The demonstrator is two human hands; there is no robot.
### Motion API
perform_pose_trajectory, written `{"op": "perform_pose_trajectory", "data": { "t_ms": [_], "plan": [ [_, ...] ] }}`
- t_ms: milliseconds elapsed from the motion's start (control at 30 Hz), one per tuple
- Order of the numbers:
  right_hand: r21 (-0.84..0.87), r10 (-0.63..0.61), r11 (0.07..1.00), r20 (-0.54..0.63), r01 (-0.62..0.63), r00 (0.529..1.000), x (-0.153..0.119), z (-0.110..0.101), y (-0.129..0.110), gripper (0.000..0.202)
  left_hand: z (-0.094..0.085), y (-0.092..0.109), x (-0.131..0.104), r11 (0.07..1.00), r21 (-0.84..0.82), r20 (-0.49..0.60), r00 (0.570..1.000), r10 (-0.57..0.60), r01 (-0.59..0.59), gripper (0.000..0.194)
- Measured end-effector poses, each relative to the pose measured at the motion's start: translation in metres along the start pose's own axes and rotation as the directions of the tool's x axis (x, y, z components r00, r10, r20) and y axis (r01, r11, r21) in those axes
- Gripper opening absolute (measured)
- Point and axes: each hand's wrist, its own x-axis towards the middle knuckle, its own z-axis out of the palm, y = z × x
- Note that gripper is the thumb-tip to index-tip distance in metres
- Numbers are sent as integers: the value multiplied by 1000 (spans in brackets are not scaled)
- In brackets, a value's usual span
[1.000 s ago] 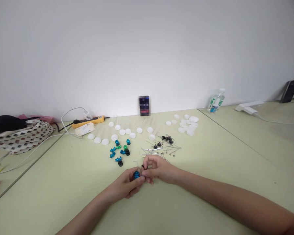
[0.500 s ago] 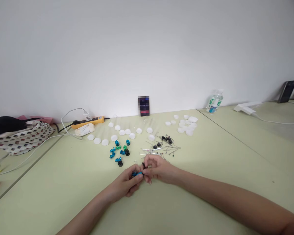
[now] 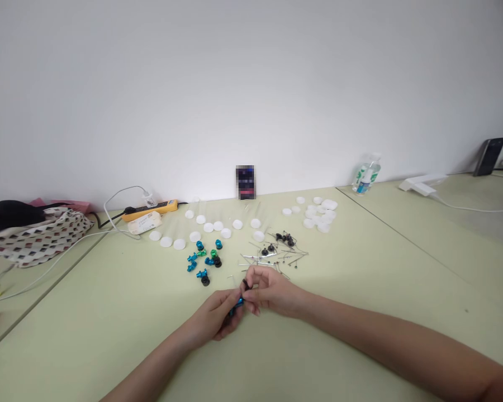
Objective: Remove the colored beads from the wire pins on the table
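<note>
Left hand (image 3: 218, 315): fingers closed about a shiny blue fitting (image 3: 237, 304), partly hidden. Right hand (image 3: 270, 288): thumb and fingers pinched on a small black piece (image 3: 246, 284), exact form too small to tell. Relation: fitting between the hands, at the left fingertips; long axis slants from lower left to upper right, its upper end just beside the right fingertips; black piece just beyond that end. Surface (image 3: 251, 363), beyond the hands: loose blue and green fittings (image 3: 191, 267), left; thin metal rods (image 3: 251, 264) and black knob-like parts (image 3: 264, 252), right. Farther: clear tubes, white-ended (image 3: 179, 244); loose white caps (image 3: 323, 228), right.
</note>
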Motion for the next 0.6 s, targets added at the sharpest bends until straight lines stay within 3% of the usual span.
{"op": "perform_pose_trajectory", "data": {
  "t_ms": [100, 267, 467, 600],
  "plan": [
    [5, 14, 1000, 5, -14, 1000, -1, 2, 0, 28, 0, 0, 0, 1000, -18, -28, 1000, 8, -9, 51],
    [27, 4, 1000, -11, -4, 1000, 0, 2, 0, 28, -1, -1, 1, 997, -10, 1, 997, 71, -71, 34],
    [12, 5, 1000, 19, -6, 1000, 0, 2, 3, 26, -1, -3, 0, 1000, -17, -20, 1000, 17, -17, 52],
    [41, -6, 999, -14, 6, 1000, 1, 1, 1, 25, 0, -1, -1, 996, -7, -32, 996, 85, -85, 35]
  ]
}}
